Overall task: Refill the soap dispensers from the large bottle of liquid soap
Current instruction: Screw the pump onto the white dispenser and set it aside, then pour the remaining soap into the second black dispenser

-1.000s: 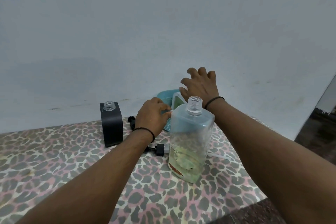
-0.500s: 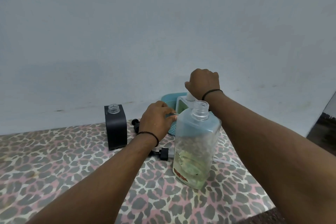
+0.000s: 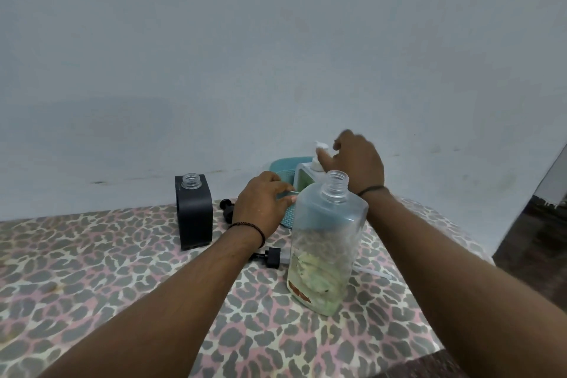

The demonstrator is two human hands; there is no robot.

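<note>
A large clear bottle (image 3: 325, 242), uncapped and holding a little greenish soap, stands in front of me on the leopard-print tabletop (image 3: 107, 285). Behind it is a white dispenser (image 3: 302, 178) in a teal basket (image 3: 283, 167). My right hand (image 3: 359, 163) grips the dispenser's white pump head (image 3: 320, 155) from above. My left hand (image 3: 264, 204) holds the dispenser's side, its fingertips partly hidden by the bottle. A black dispenser (image 3: 194, 212) with an open clear neck stands to the left.
Two black pump heads lie on the table: one (image 3: 227, 209) behind my left wrist, one (image 3: 271, 258) beside the big bottle. A thin clear tube (image 3: 372, 271) lies to the bottle's right. The wall is close behind. The table's right edge drops to a dark floor (image 3: 534, 242).
My right hand came down from open above the white dispenser and closed on its pump head, which now shows to the left of the hand. My left hand stayed at the dispenser.
</note>
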